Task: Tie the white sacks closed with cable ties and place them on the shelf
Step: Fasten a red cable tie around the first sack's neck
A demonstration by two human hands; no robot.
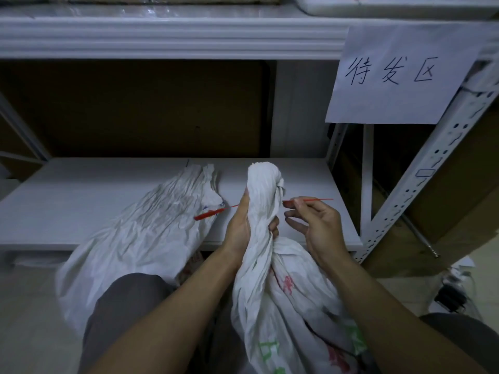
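A white sack (286,292) with red and green print stands between my knees, its neck twisted upright. My left hand (240,225) is wrapped around that gathered neck. A thin red cable tie (313,200) runs behind the neck; its thicker end (206,215) sticks out to the left, its thin tail to the right. My right hand (313,225) pinches the tie just right of the neck, other fingers spread. A second white sack (145,233) leans on the low white shelf (81,190) to the left, its mouth loose.
A paper sign (397,74) with handwriting hangs from the upper shelf (162,36). A perforated white shelf post (432,168) slants at right, with brown cardboard boxes (442,211) behind it. A dark plug and cables (451,298) lie on the floor at right.
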